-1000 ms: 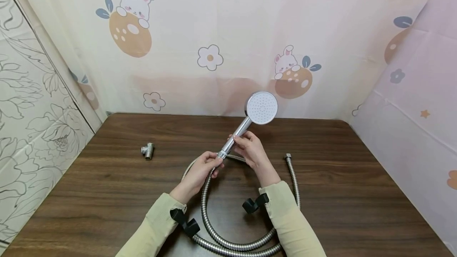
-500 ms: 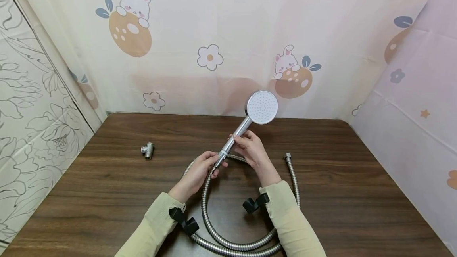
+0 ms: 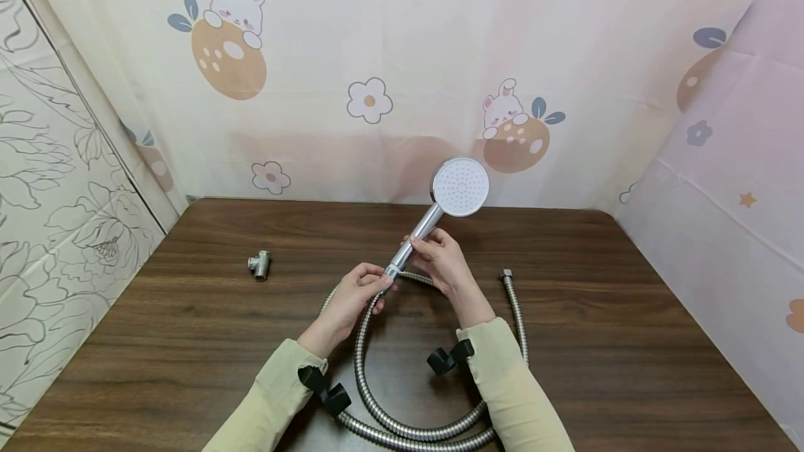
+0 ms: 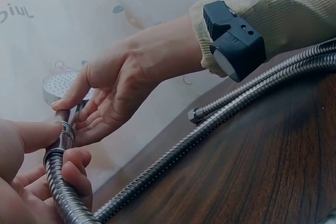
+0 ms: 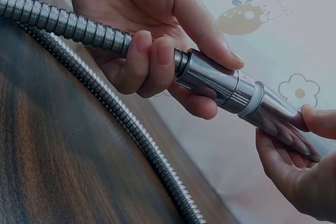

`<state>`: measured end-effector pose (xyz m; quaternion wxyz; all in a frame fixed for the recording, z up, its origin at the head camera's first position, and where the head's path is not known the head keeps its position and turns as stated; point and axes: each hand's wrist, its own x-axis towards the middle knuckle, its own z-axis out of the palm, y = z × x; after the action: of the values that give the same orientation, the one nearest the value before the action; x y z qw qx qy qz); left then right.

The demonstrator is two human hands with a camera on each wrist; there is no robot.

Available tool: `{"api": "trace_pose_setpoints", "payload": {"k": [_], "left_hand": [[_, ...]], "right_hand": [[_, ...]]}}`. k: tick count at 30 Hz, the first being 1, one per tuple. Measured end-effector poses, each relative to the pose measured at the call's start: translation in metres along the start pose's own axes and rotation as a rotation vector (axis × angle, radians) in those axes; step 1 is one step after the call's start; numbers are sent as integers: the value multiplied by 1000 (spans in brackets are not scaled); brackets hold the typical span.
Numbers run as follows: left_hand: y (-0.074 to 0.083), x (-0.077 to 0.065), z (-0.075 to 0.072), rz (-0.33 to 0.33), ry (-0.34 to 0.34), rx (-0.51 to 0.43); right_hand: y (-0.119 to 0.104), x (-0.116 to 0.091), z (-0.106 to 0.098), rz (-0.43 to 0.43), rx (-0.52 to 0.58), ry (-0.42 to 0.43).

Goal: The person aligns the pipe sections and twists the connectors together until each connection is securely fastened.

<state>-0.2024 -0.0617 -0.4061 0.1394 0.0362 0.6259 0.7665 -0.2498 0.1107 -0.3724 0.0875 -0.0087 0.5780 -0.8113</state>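
Apparently at the step of screwing the metal hose (image 3: 359,354) onto the shower head (image 3: 461,187), raised between 1 and 2 o'clock of the joint; clamping the connector (image 5: 205,77) in the curled fingers and thumb of the left hand (image 3: 347,307), and the handle (image 3: 428,220) in those of the right hand (image 3: 442,264). Next, probably steady the handle and twist the connector until snug, leaving alone the tee fitting (image 3: 262,266) at 9 o'clock and the loose hose end (image 3: 506,275) at 3 o'clock

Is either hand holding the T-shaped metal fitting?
No; the T-shaped fitting lies on the table, while the left hand grips the hose connector and the right hand holds the shower handle.
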Motion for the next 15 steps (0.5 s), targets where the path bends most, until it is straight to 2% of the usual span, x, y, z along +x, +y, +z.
{"api": "trace_pose_setpoints", "payload": {"k": [6, 11, 15], "left_hand": [[0, 0, 1, -2, 2, 1], [-3, 2, 1, -38, -68, 0], [-4, 1, -2, -26, -97, 21]], "right_hand": [[-1, -1, 1, -8, 5, 2], [-1, 0, 0, -23, 10, 0], [-2, -1, 0, -40, 15, -2]]}}
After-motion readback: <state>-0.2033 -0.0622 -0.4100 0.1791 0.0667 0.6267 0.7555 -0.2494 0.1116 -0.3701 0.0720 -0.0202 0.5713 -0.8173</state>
